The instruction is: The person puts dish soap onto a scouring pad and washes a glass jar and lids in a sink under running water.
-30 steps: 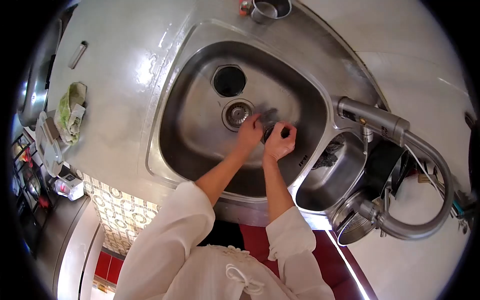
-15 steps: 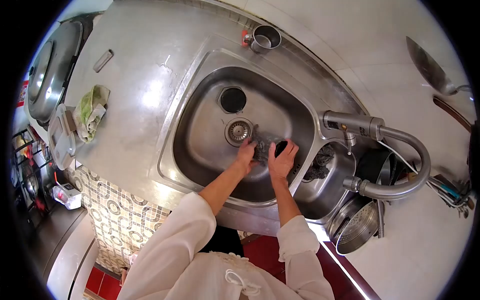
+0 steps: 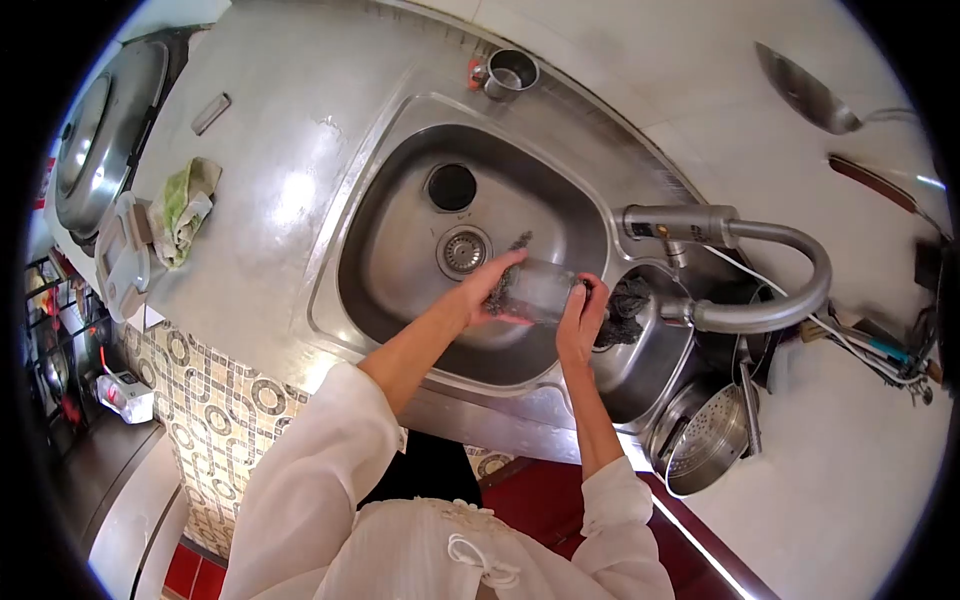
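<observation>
Over the right part of the large sink basin [image 3: 400,330], both hands hold a clear, cylindrical jar [image 3: 545,290] lying sideways. My left hand [image 3: 482,290] is closed around its left end, pressing a dark grey, mesh-like scrubber [image 3: 523,241] against it. Part of that scrubber is hidden by the fingers and the jar. At the jar's right end, which looks dark, my right hand [image 3: 580,325] grips with fingers and thumb. Below and left of the jar is the drain strainer [image 3: 465,252], with a round black piece [image 3: 451,188] beyond it.
A curved faucet [image 3: 770,310] reaches over the small basin [image 3: 640,390], where a dark crumpled mesh [image 3: 625,310] lies. Metal cup [image 3: 512,72] stands behind the sink. A green-white cloth [image 3: 182,212] rests on the left counter. A perforated steel pot [image 3: 705,450] sits at right.
Both hands have lifted and turned the jar, so more of its clear side shows. My right hand has shifted slightly right. The whole view has moved a little.
</observation>
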`<state>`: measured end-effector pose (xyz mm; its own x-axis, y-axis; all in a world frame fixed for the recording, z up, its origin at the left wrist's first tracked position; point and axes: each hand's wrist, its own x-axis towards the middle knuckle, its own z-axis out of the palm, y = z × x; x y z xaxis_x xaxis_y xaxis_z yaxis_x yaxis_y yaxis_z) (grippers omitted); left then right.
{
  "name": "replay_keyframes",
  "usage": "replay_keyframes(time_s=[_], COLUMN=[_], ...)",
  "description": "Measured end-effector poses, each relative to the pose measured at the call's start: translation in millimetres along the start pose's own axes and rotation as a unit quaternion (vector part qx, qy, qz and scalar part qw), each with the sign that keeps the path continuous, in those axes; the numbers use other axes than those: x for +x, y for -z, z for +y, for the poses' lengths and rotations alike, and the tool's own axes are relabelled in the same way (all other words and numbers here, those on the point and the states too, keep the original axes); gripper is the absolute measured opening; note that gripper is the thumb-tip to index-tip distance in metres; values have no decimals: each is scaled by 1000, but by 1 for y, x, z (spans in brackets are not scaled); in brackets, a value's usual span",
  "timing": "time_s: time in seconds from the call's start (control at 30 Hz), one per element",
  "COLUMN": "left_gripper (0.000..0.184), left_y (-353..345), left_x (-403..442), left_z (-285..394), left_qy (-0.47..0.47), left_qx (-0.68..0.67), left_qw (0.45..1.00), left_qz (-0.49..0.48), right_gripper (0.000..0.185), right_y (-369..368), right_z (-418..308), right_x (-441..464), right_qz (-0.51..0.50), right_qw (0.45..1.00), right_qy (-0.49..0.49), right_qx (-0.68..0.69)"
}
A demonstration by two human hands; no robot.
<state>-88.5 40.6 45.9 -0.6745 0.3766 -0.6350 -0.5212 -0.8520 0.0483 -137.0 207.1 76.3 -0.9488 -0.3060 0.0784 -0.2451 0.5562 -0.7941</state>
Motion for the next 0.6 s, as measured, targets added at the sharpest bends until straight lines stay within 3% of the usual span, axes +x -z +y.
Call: replay_keyframes(time_s=[0.1,0.17,0.27,0.3,0.37,0.5,0.53,0.6], left_gripper=[45,45,45,45,48,53,51,50], left_y=[-14,-12,-17,-21,-29,-70,-77,-89], left_x=[-5,1,-8,-13,-31,-75,-80,-88], left_z=[-10,-25,-25,-15,-5,1,2,-1], left_qy=[-21,-115,-174,-183,-79,-44,-37,-28], left_qx=[120,166,314,321,193,95,92,94], left_qw=[992,976,916,913,977,994,993,991], left_qz=[-9,86,182,175,40,-34,-63,-94], right_gripper=[31,30,28,31,36,30,30,22], right_y=[11,18,30,34,45,64,67,70], right_z=[-17,-31,-56,-56,-62,-78,-77,-68], right_x=[13,16,12,9,3,8,10,12], right_qz=[27,35,31,33,18,36,40,15], right_qw=[996,996,997,992,983,982,981,996], right_qy=[5,3,-3,54,141,187,190,71], right_qx=[-90,-87,-77,-105,-113,-13,-14,42])
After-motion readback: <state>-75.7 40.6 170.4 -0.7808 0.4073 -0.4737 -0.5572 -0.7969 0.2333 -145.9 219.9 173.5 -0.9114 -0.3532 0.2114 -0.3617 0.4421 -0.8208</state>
